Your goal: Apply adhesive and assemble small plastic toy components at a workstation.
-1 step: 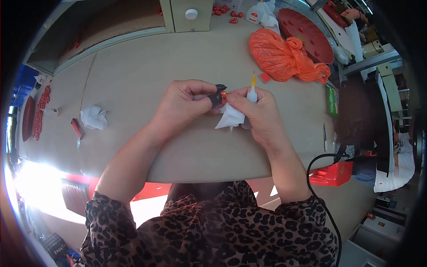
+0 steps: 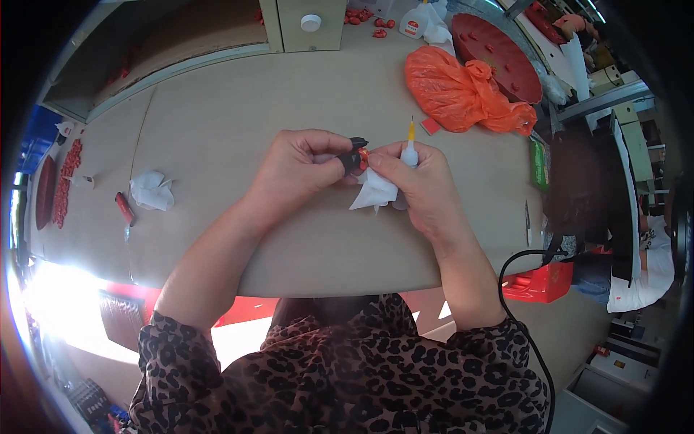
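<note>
Pinching a small glossy red piece [image 2: 363, 154] above the beige worktop [image 2: 325, 246] between left hand [image 2: 303, 160] and right hand [image 2: 421, 177], long axis unclear; clasping in the right a white yellow-nozzled bottle [image 2: 409, 157], pointing away from the wearer, with crumpled white tissue [image 2: 376, 190].

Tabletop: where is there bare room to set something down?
Bare patches lie between the left hand and the crumpled white tissue, and between that hand and the drawer. The far-right corner is crowded by the orange bag and red tray.
</note>
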Demonstrator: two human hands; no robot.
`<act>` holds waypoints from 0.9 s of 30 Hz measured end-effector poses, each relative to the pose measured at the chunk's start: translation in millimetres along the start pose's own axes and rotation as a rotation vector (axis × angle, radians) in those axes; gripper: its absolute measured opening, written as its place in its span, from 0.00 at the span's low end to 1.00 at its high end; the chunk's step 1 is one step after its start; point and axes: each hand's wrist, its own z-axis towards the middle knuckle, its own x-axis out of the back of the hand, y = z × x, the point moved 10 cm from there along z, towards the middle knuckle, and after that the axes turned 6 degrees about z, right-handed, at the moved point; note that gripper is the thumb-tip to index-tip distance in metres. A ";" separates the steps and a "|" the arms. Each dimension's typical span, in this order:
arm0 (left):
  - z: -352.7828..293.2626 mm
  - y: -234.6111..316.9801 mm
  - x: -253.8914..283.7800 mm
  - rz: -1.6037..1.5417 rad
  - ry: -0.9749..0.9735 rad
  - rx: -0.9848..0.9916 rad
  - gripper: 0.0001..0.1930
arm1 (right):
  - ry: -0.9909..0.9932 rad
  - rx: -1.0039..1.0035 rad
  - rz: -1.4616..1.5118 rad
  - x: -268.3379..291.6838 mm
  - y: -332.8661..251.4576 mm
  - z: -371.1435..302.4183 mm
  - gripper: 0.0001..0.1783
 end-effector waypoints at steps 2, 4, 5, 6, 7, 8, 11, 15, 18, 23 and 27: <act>-0.7 1.8 -1.4 0.016 -0.010 0.006 0.09 | 0.001 0.010 -0.019 0.1 -1.6 -1.0 0.09; -1.6 2.3 -2.1 0.026 -0.012 0.034 0.10 | 0.001 0.019 -0.037 -0.1 -3.4 -1.9 0.09; -1.7 2.5 -2.0 0.024 -0.012 0.036 0.10 | -0.001 0.012 -0.042 0.0 -3.0 -2.2 0.09; -1.9 1.1 -1.6 0.039 -0.011 0.052 0.10 | -0.003 0.005 -0.046 0.0 -2.5 -2.4 0.09; -2.3 -0.3 -1.4 0.053 -0.009 0.068 0.10 | -0.003 0.003 -0.046 -0.1 -2.6 -2.7 0.09; -2.6 0.1 -1.6 0.052 -0.009 0.070 0.10 | -0.014 0.012 -0.051 -1.3 -3.6 -2.9 0.08; -2.6 -0.6 -3.0 0.069 -0.009 0.074 0.10 | -0.019 0.015 -0.057 -2.7 -4.0 -3.2 0.07; -1.2 -5.6 -2.6 0.061 -0.002 0.028 0.09 | -0.012 0.005 -0.062 -4.3 -2.9 -3.1 0.07; -1.6 -5.1 -1.9 0.062 0.013 -0.001 0.08 | 0.006 -0.014 -0.023 -4.7 0.9 -3.1 0.06; -2.9 -4.5 -1.6 0.061 0.046 -0.027 0.08 | 0.043 -0.026 -0.022 -1.9 3.9 -3.1 0.06; -3.0 -7.2 0.2 0.084 0.067 -0.032 0.08 | 0.038 -0.031 -0.002 -3.4 4.7 -2.8 0.06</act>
